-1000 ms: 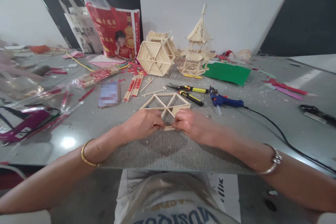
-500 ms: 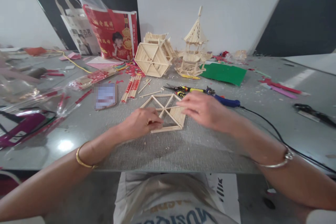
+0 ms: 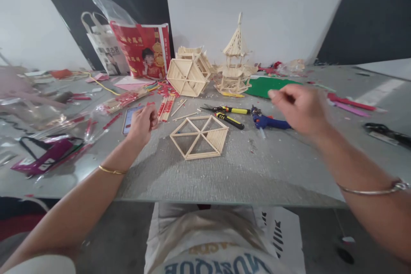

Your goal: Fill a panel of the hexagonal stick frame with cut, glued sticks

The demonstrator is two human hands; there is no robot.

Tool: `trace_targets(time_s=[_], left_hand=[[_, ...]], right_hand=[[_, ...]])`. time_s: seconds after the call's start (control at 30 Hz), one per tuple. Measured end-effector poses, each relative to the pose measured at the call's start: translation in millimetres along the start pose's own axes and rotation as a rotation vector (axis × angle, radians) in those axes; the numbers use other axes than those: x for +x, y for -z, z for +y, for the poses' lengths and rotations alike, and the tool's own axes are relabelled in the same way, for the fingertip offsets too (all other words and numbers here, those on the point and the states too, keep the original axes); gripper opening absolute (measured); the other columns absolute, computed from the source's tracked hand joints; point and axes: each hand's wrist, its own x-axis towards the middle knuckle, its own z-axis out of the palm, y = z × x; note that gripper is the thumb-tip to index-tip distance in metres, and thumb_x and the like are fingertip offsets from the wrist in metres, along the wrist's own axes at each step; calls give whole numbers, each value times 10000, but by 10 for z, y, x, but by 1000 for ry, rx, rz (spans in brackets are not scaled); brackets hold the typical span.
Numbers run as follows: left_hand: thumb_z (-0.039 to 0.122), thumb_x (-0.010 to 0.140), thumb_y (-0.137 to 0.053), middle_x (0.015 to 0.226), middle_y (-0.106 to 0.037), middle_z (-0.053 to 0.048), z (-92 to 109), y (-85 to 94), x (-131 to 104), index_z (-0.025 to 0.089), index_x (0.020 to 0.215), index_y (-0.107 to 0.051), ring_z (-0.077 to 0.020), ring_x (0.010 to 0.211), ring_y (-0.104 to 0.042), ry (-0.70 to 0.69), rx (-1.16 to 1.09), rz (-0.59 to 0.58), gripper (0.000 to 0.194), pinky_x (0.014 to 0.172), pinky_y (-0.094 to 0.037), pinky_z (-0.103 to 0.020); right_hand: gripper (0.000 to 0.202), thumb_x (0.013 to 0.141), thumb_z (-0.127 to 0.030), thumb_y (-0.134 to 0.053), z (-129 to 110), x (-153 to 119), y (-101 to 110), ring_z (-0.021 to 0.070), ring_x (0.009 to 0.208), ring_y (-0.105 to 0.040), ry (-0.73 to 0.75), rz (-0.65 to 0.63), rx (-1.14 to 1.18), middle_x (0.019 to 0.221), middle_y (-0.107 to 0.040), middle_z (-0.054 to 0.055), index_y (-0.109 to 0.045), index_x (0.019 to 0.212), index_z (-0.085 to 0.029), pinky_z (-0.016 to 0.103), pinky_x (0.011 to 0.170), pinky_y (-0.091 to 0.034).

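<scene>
A flat hexagonal frame of thin wooden sticks [image 3: 203, 154], with spokes meeting at its centre, lies on the grey table. One of its triangular sections, on the right, is filled with parallel sticks. My left hand [image 3: 143, 123] is over the phone [image 3: 127, 120], left of the frame, fingers curled in; no object shows in it. Paper-wrapped chopsticks [image 3: 166, 108] lie just beyond it. To the right, my right hand [image 3: 300, 107] is raised with curled fingers, slightly blurred, nothing visible in it. It hides the handle end of the blue glue gun [image 3: 271, 122].
Yellow-and-black pliers [image 3: 229, 113] lie behind the frame, with loose sticks to their left. At the back stand a stick pagoda [image 3: 236, 70], a hexagonal stick structure [image 3: 188, 78] and a red bag [image 3: 141, 49]. Green paper [image 3: 263, 87] and plastic wrappers surround them.
Both hands have left the hexagonal frame. My left hand moved left to the phone, and my right hand moved right above the glue gun. The frame lies there untouched.
</scene>
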Motion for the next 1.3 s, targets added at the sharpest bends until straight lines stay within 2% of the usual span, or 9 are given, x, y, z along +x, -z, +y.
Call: trace_targets(time_s=[0.07, 0.2, 0.37, 0.6, 0.77, 0.9, 1.03, 1.13, 1.3], left_hand=[[198, 687, -544, 462, -369, 63, -18, 13, 9, 170, 523, -424, -33, 358, -320, 3, 11, 31, 205, 327, -197, -171], [175, 671, -569, 485, -409, 62, -2, 28, 4, 153, 563, -485, -28, 365, -346, -35, 34, 73, 138, 327, -213, -167], [188, 655, -594, 468, -407, 65, 55, 10, -44, 161, 557, -467, -29, 371, -354, -19, 83, 87, 163, 333, -221, -162], [200, 691, -593, 477, -424, 57, -33, 20, -6, 160, 598, -514, -33, 378, -353, -57, 131, 37, 128, 345, -239, -161], [229, 709, -613, 440, -422, 66, -114, 15, 1, 171, 685, -572, -47, 378, -334, -80, 210, 5, 75, 362, -232, -173], [277, 694, -642, 498, -488, 52, -120, -39, -85, 164, 722, -620, -54, 436, -382, -174, 444, -138, 118, 417, -278, -178], [334, 702, -642, 589, -569, 24, -80, -135, -224, 155, 725, -665, -64, 523, -443, -209, 711, -474, 182, 488, -324, -180], [349, 710, -627, 562, -566, 31, -40, -205, -332, 166, 729, -693, -65, 522, -436, -167, 882, -671, 195, 488, -307, -182], [322, 716, -607, 543, -586, 35, 7, -273, -445, 189, 695, -717, -71, 518, -460, -108, 1045, -781, 174, 508, -307, -197]], right_hand=[[204, 813, -328, -526, 17, -109, -155, 136, 601, -474, 129, -102, 31, 645, -552, 21, -555, 661, -195, 280, 574, -344], [165, 818, -217, -484, -83, -213, -396, 168, 686, -543, 310, -335, 25, 737, -607, 43, -623, 730, -199, 302, 632, -405], [223, 826, -177, -467, -321, -50, -499, 192, 805, -583, 459, -391, -18, 840, -654, 68, -683, 776, -194, 327, 730, -438], [210, 793, -177, -514, -446, 324, -708, 216, 850, -593, 326, -446, -139, 865, -677, 85, -722, 820, -179, 339, 742, -444], [211, 794, -203, -523, -385, 363, -836, 228, 836, -592, 299, -467, -182, 847, -678, 107, -730, 809, -166, 341, 708, -436], [267, 831, -177, -465, -369, 248, -833, 222, 808, -585, 320, -436, -155, 799, -665, 115, -726, 793, -143, 343, 712, -421], [256, 850, -172, -472, -595, 2, -765, 180, 779, -581, 448, -435, 59, 793, -668, 66, -723, 801, -179, 310, 715, -425], [228, 861, -177, -502, -882, -232, -736, 152, 770, -585, 593, -588, 218, 803, -681, 38, -726, 823, -196, 281, 717, -429], [219, 863, -149, -522, -1182, -446, -789, 181, 807, -601, 636, -814, 131, 805, -701, 70, -733, 806, -162, 300, 722, -427]])
